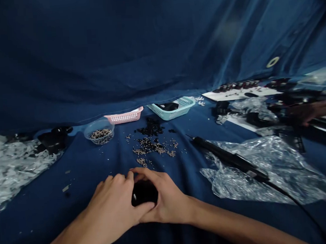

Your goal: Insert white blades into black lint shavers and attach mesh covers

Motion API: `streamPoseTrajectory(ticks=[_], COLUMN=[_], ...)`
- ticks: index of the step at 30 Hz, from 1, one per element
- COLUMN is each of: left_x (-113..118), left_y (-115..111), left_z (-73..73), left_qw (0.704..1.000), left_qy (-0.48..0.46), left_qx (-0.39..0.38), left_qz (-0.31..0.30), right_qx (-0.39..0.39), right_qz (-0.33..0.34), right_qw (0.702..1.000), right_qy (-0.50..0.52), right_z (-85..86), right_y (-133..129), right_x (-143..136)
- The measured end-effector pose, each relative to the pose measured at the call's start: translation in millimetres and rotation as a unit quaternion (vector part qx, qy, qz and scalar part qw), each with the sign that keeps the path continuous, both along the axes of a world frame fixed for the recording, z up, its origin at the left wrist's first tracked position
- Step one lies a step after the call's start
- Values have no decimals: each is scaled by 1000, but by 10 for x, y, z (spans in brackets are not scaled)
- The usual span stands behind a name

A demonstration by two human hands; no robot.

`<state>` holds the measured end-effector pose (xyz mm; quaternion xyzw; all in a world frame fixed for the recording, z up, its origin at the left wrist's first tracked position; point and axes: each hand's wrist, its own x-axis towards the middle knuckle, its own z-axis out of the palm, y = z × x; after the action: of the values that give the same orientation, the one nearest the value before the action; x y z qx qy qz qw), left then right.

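Observation:
Both hands are wrapped round a glossy black part (144,193) low in the middle of the view; its exact kind cannot be made out. My left hand (116,198) covers its left side, thumb across the near edge. My right hand (169,197) grips the right side, its fingers meeting the left ones at the far end. Just beyond the fingers lie loose small screws (150,147) and a pile of small black pieces (151,127) on the blue cloth (103,232). To the right rests a black corded electric screwdriver (231,157), touched by neither hand.
A clear tub (99,132) holds more screws. Behind it stand a pink basket (125,116) and a light-blue basket (176,112). Crumpled clear plastic (273,166) lies under the screwdriver; a bag of pale pieces (19,167) sits left. Another person's hand (311,111) shows far right.

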<state>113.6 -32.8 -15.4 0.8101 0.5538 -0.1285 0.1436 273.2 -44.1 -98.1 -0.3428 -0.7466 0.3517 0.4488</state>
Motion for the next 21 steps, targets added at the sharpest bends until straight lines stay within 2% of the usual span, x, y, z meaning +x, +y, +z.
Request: streamPoseTrajectory(ticks=[5,11,15,18,20,21], left_x=[-269,-549,-606,-647,-734,-802], left_y=[78,127,29,3,106,201], left_z=[50,-107,-176,-89,25,85], left_qw=[996,983,964,956,960,967], left_qy=[-69,-146,-195,-187,-182,-191], left_qx=[-56,-106,-174,-222,-210,-168], left_qz=[3,45,50,35,20,20], right_qx=[-60,-87,-78,-75,-68,-64], right_qz=[34,43,26,34,52,60], right_qw=[998,995,995,995,994,993], right_qy=[-10,-25,-50,-63,-71,-75], right_z=[13,83,145,179,189,187], right_y=[80,169,194,202,197,191], right_x=[121,273,322,350,358,355])
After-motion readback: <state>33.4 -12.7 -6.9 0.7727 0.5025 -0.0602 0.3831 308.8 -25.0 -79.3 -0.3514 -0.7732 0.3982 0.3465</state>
